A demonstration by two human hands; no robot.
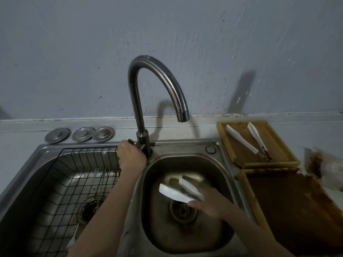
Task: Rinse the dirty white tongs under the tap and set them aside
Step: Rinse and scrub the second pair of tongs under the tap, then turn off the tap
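My right hand (211, 205) holds a pair of white tongs (178, 191) over the small right sink basin (219, 229), their two wide tips apart and pointing left, above the drain (182, 210). The tongs are blurred. My left hand (130, 156) is closed on the tap's lever at the foot of the curved steel tap (157, 80). The spout ends above the basin, and no water shows under it. A second pair of white tongs (248, 140) lies on a wooden tray (282, 143) at the right.
The left basin holds a black wire basket (61, 182) with several utensils in it. Three metal drain covers (79, 134) lie on the ledge behind. A second wooden tray (300, 206) with a brown stained surface sits right of the sink, beside a plastic bag (328, 167).
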